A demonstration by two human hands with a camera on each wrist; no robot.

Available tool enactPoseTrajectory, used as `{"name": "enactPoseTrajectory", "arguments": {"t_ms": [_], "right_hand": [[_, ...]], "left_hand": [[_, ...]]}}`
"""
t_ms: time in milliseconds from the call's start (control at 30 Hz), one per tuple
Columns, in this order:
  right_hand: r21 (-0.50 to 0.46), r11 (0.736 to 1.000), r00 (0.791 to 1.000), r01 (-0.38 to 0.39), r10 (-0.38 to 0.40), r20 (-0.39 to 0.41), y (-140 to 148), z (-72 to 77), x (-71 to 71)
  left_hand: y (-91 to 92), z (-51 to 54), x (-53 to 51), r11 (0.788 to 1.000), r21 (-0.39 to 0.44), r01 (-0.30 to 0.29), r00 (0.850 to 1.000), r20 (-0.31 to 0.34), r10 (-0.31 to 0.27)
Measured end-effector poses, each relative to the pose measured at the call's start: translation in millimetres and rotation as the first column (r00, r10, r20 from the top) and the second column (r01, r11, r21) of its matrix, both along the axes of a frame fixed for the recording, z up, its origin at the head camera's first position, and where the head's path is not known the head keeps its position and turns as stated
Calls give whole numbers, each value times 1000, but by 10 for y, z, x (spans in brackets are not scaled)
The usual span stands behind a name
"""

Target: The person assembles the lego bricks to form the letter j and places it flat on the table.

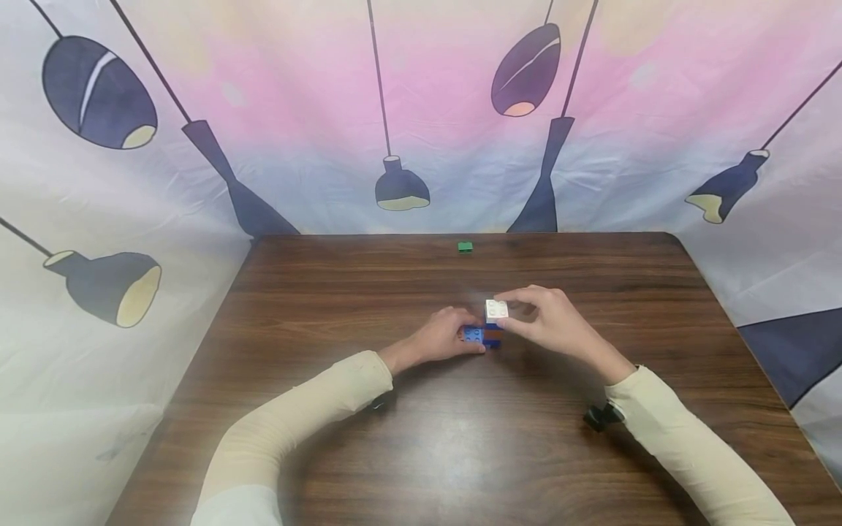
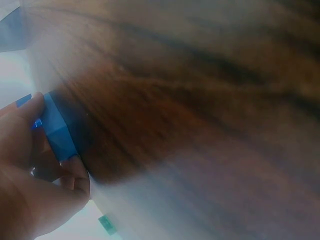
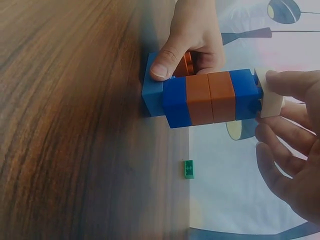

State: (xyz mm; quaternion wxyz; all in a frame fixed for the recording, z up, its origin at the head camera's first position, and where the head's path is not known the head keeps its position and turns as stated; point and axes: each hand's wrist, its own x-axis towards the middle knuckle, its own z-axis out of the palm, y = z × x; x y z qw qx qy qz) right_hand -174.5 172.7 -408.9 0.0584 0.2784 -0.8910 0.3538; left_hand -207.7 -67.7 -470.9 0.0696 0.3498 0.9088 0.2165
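Note:
A stack of toy building bricks stands on the table. In the right wrist view, a light blue brick (image 3: 153, 97) forms its base, with a dark blue brick (image 3: 176, 102), two orange bricks (image 3: 210, 99) and another dark blue brick (image 3: 245, 95) above. My left hand (image 1: 442, 337) grips the light blue base, thumb on its near side. Another orange brick (image 3: 184, 65) shows partly behind that thumb. At the top, my right hand (image 1: 555, 321) pinches a white brick (image 1: 496, 311) between thumb and fingers. Studs of the upper dark blue brick show in a narrow gap beneath it.
A small green brick (image 1: 465, 248) lies near the far edge of the wooden table (image 1: 316, 292). Behind the table hangs a fabric backdrop (image 1: 316, 102) printed with lamps, and it continues along both sides.

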Motion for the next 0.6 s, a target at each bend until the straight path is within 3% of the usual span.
{"name": "enactPoseTrajectory", "arguments": {"t_ms": [600], "right_hand": [[61, 997, 995, -44, 50, -89, -27, 16, -31]], "left_hand": [[-8, 11, 5, 1000, 10, 8, 1000, 4, -8]]}}
